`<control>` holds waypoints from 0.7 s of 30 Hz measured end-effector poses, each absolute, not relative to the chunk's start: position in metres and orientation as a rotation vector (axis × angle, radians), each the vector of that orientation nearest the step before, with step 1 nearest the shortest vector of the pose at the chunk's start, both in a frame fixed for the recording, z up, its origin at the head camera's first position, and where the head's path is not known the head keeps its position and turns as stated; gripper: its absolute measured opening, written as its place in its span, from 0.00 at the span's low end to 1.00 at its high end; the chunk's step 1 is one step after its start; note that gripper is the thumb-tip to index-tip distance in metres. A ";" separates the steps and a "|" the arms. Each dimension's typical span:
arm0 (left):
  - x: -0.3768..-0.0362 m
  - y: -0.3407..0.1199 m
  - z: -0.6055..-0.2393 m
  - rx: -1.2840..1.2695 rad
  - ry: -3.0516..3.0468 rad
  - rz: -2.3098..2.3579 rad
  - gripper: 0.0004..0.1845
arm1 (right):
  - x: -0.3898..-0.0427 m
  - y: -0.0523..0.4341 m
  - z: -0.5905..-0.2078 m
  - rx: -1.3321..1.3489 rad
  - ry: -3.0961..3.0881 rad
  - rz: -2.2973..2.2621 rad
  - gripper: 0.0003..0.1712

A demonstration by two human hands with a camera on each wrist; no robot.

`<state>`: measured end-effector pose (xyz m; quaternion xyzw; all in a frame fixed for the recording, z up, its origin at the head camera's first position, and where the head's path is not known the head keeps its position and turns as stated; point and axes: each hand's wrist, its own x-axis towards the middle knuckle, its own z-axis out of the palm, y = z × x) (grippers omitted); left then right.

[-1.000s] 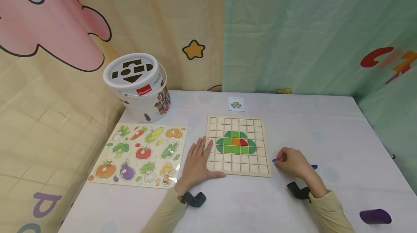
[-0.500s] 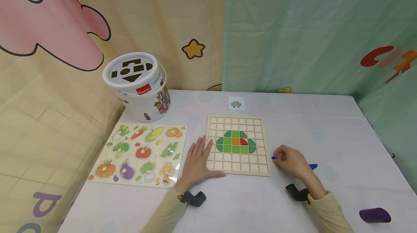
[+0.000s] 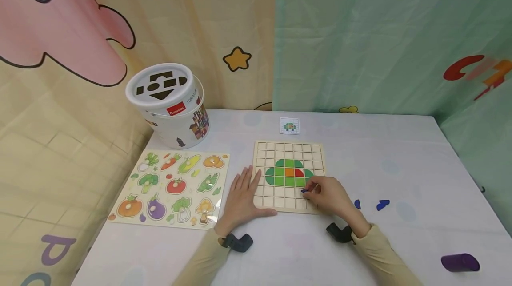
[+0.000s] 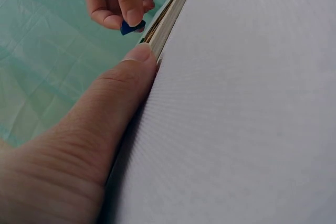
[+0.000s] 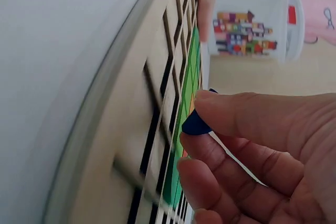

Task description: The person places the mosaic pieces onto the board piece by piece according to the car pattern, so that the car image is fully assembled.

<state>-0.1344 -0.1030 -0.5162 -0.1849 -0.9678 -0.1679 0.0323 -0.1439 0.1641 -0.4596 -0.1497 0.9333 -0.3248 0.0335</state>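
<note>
1. Right hand (image 3: 330,199) is over the lower right part of the grid board (image 3: 316,148). Its grip pinches a small blue piece (image 3: 305,191) between thumb and forefinger; the other fingers are curled.
2. The blue piece is held just above the row of blank squares below the green pattern (image 3: 289,173). Whether it touches the board cannot be told.
3. In the right wrist view the blue piece (image 5: 197,124) sits at the fingertips (image 5: 220,111), close over the board's grid lines.
4. Left hand (image 3: 242,197) lies flat, palm down, grip spread, at the board's left edge. Fingers rest on the bench (image 3: 400,161) along that edge, and the thumb lies along the board's near edge.
5. In the left wrist view the left thumb (image 4: 105,108) presses against the board's side edge; the right hand and the blue piece (image 4: 131,26) show beyond it.
6. The pattern is a domed green shape with 1 orange and 1 red tile in its middle row.
7. 2 more blue pieces (image 3: 382,205) lie on the bench right of the board, well apart from the right hand.
8. A pattern card (image 3: 290,126) lies behind the board.
9. A vegetable puzzle (image 3: 172,186) lies left of the left hand; a white bucket (image 3: 170,108) stands behind it.
10. A purple cylinder (image 3: 460,263) lies at the near right of the bench.
</note>
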 end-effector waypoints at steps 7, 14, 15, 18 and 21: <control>-0.135 -0.103 -0.517 -0.568 -2.981 -0.512 0.66 | -0.147 0.130 -0.461 -0.608 2.858 -0.993 0.05; -0.134 -0.103 -0.515 -0.568 -2.982 -0.513 0.66 | -0.150 0.111 -0.466 -0.662 2.846 -1.000 0.04; -0.134 -0.103 -0.515 -0.569 -2.981 -0.515 0.66 | -0.150 0.110 -0.466 -0.668 2.850 -1.001 0.05; -0.133 -0.104 -0.515 -0.573 -2.971 -0.516 0.65 | -0.151 0.105 -0.468 -0.674 2.867 -1.004 0.05; -0.134 -0.104 -0.516 -0.572 -2.966 -0.512 0.66 | -0.152 0.102 -0.469 -0.655 2.884 -0.999 0.05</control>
